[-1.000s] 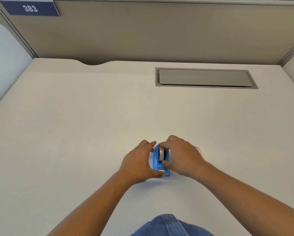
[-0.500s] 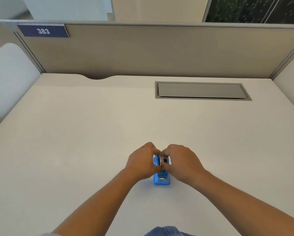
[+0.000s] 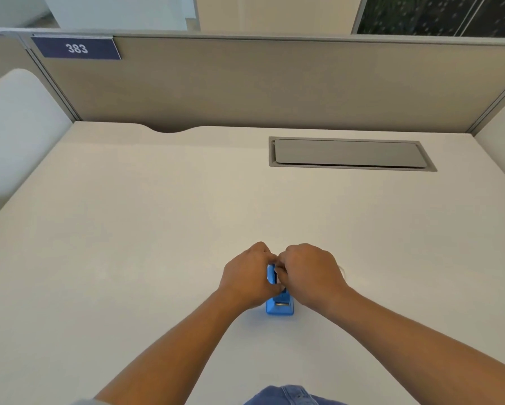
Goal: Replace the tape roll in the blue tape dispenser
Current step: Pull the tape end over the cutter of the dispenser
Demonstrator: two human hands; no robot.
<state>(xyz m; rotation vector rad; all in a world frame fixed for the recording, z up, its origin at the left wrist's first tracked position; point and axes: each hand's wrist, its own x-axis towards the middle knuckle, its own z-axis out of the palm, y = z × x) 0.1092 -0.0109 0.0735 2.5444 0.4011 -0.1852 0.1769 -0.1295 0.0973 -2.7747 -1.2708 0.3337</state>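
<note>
A small blue tape dispenser [image 3: 280,307] stands on the white desk [image 3: 157,229], near its front middle, cutter end toward me. My left hand [image 3: 247,276] is wrapped around the dispenser's left side. My right hand [image 3: 311,273] is closed over its top from the right, fingertips pinched at the tape roll in the slot. The roll itself is almost wholly hidden by my fingers. A pale curved edge [image 3: 341,270], perhaps a clear tape ring, peeks out on the desk just behind my right hand.
A grey cable-hatch lid [image 3: 347,153] is set into the desk at the back right. Beige partition walls [image 3: 245,83] close the back and sides, with a sign reading 383 [image 3: 76,48]. My blue jeans [image 3: 289,396] show at the bottom edge.
Both hands have closed in tighter over the top of the dispenser, fingertips now meeting over the roll. My head has tilted up, showing more of the partition.
</note>
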